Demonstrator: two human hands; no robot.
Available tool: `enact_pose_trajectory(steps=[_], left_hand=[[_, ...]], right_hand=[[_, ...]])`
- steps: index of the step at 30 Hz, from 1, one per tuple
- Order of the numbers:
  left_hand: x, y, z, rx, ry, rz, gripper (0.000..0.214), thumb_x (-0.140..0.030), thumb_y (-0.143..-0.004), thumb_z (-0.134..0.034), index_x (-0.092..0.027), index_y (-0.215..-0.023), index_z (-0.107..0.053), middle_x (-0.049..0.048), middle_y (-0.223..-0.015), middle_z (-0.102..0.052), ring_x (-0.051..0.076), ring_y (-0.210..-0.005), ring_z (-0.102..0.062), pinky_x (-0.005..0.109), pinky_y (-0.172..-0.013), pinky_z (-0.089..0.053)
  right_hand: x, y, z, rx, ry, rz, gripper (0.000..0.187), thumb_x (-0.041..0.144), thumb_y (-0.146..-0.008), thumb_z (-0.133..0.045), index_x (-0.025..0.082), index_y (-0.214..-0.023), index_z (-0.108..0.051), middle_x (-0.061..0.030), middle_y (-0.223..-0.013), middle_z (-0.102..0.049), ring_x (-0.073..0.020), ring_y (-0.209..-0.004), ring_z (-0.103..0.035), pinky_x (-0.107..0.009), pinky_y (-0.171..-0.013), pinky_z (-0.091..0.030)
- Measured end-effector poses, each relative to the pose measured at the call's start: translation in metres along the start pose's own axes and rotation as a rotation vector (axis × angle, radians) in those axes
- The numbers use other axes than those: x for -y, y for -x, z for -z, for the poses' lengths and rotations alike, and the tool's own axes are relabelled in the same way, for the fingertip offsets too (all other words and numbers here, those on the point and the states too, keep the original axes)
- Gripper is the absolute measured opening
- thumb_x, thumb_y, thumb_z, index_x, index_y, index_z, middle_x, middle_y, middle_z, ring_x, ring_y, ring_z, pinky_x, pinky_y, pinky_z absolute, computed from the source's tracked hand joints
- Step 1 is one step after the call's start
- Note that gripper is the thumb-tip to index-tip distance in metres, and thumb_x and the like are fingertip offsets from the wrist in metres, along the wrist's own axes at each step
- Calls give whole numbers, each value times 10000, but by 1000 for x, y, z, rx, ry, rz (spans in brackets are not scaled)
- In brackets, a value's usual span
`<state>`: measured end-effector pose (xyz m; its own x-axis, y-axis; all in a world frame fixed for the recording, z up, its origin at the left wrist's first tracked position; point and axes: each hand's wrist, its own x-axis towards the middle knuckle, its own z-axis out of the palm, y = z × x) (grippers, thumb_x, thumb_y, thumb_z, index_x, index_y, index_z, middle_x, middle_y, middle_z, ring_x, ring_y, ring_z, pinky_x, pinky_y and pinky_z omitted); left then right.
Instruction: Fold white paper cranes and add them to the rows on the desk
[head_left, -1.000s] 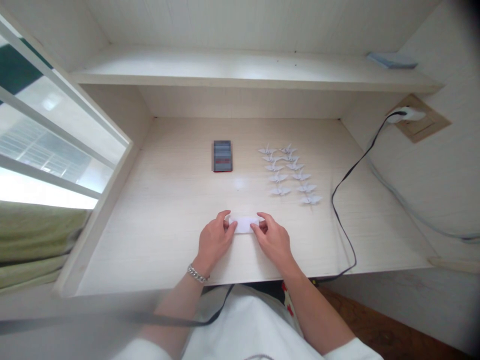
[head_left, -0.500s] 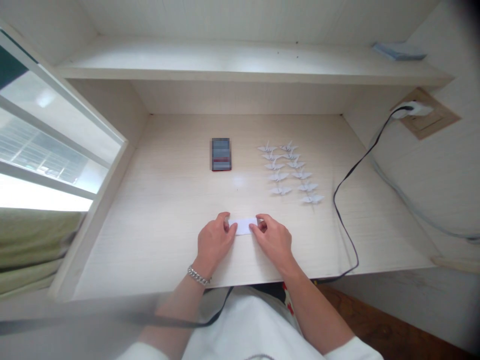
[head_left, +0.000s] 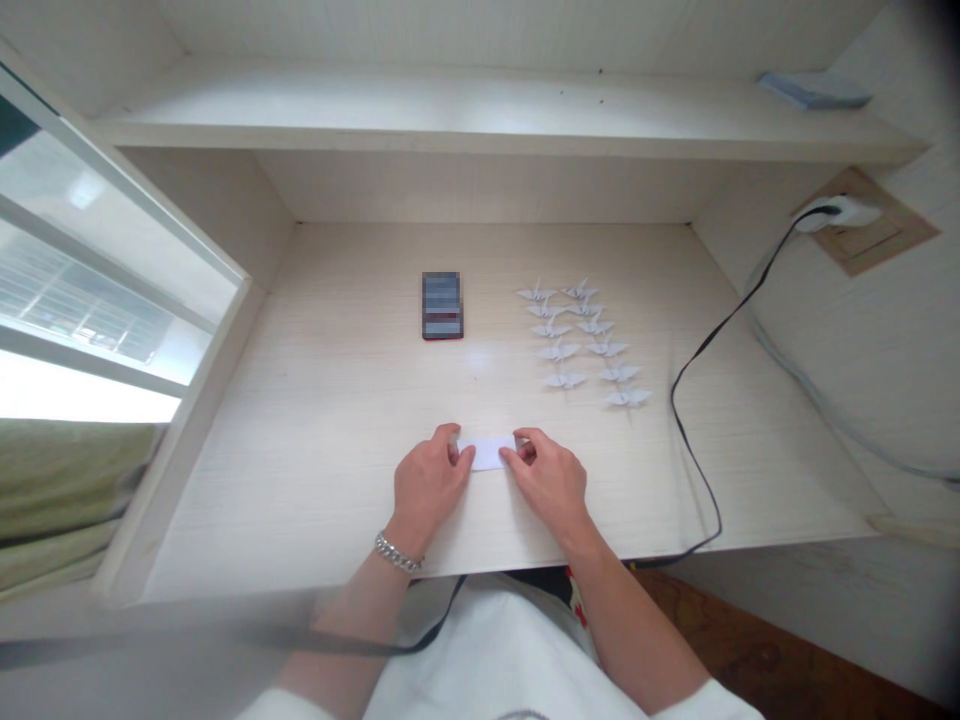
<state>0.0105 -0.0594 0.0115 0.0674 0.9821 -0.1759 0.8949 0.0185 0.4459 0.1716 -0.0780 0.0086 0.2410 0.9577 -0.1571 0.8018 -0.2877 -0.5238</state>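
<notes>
A small white folded paper strip (head_left: 487, 452) lies flat on the pale wooden desk (head_left: 322, 440), near its front edge. My left hand (head_left: 429, 483) pinches the strip's left end with curled fingers. My right hand (head_left: 549, 480) pinches the right end the same way. A metal bracelet (head_left: 396, 553) circles my left wrist. Both hands rest on the desk surface.
Several white paper cranes (head_left: 581, 340) stand in two rows behind and right of the hands. A dark phone (head_left: 442, 305) lies behind them. A black cable (head_left: 701, 390) runs from a wall socket (head_left: 844, 215) over the desk's front edge. A shelf (head_left: 480, 110) sits above; a window (head_left: 90, 290) is left.
My hands and the paper strip stay in place. Only the view has shifted slightly, tilting a little upward and left.
</notes>
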Motion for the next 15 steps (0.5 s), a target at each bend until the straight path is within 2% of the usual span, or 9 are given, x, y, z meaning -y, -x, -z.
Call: enact_pose_trajectory(steps=[15], left_hand=[[-1,-1,3,22,-2,14,325,-400,-824,-480,-253,-1111,-524,-2,-736,-667,175,-681,-615,262,-577,-389]], right_hand=[[0,-3,1,-20,22,-32,235,414,-717,-613,273,-905,-614,29,-682,-661,-177,-663,-609,-266,-562,-343]])
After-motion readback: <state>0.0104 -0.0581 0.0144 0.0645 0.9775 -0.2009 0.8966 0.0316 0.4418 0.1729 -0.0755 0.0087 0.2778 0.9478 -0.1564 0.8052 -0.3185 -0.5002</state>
